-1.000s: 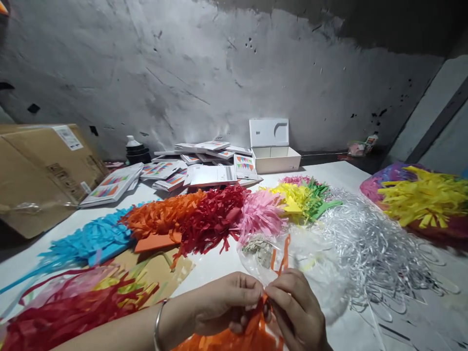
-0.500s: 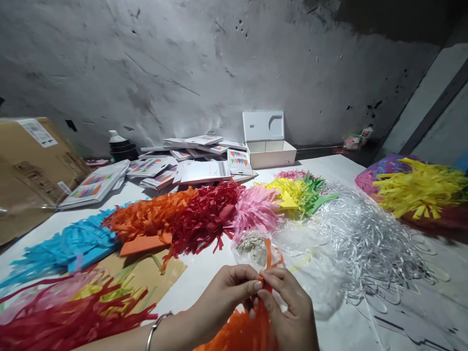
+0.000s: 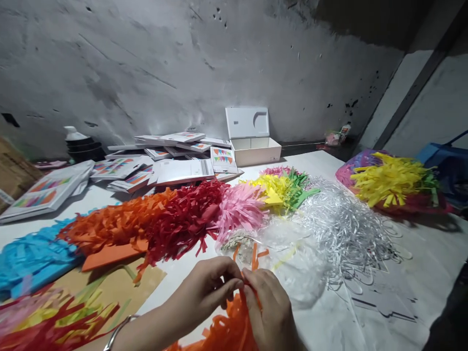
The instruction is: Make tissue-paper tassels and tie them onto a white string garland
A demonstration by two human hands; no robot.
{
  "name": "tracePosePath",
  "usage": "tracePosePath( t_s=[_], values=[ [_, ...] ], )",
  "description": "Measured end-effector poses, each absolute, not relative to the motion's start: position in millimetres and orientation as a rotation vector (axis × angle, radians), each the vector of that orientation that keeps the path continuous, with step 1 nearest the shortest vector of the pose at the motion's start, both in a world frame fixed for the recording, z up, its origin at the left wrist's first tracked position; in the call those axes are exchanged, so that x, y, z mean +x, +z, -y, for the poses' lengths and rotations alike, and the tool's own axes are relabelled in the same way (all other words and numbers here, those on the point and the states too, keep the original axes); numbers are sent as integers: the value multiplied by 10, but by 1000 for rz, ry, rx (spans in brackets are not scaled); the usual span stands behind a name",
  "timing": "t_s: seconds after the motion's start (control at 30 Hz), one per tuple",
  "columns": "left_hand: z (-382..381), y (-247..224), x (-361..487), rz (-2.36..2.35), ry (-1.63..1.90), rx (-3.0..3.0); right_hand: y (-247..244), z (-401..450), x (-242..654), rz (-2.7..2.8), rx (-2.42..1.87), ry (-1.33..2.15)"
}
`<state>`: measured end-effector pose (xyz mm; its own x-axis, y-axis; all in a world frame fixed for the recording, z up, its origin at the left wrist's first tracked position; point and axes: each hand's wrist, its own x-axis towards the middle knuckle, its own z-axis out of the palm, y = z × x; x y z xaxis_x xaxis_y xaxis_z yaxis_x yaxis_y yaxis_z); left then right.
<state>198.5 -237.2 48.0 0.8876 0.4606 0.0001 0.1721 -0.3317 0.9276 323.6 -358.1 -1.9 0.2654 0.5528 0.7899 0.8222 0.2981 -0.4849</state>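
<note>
The room is closed off at the back by a rough grey wall [image 3: 164,63], in front of which a white-covered table [image 3: 318,326] is set. By the table's near edge, about midway along it, a bunch of orange strips [image 3: 228,324] is held up. Its upper end is pinched between the bent fingertips of the left hand [image 3: 210,287] and the right hand [image 3: 272,304], which are brought together there; loose ends are seen poking up above the fingers. A metal bracelet [image 3: 116,335] is worn on the left wrist.

Across the middle, blue fringe [image 3: 34,256], orange fringe [image 3: 117,222], red fringe [image 3: 186,219], pink fringe [image 3: 241,207], yellow fringe [image 3: 272,190] and green fringe [image 3: 300,190] are laid in a row. Mixed strips [image 3: 62,324] are heaped at the near left corner, beside a brown sheet [image 3: 142,290]. Just beyond the right hand, a clear plastic bag [image 3: 292,273] is spread, with silvery cords [image 3: 340,224] piled to its right. Along the far edge, printed boxes [image 3: 179,170] are stacked untidily, and an open white box [image 3: 256,152] is placed beside them.
</note>
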Motion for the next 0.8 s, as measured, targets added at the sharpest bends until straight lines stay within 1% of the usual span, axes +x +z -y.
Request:
tracePosePath(
  t_s=[0.13, 0.3, 0.43, 0.5, 0.67, 0.8],
  values=[
    [2366, 477, 2061, -461, 353, 1763, -46, 3532, 3234, 1391, -1417, -284],
    [2371, 440, 2112, -441, 370, 1747, -99, 3538, 3230, 1438, -1508, -262],
    [2392, 457, 2154, -445, 394, 1724, -148, 3556, 3213, 1398, -1600, 13],
    [2402, 481, 2198, -435, 401, 1707, -190, 3542, 3205, 1362, -1609, 60],
    [2422, 502, 2356, -500, 437, 1625, -187, 3507, 3245, 1197, -1746, -328],
    [2304, 405, 2562, -482, 333, 1609, -75, 3523, 3309, 1192, -1856, -517]
  ],
)
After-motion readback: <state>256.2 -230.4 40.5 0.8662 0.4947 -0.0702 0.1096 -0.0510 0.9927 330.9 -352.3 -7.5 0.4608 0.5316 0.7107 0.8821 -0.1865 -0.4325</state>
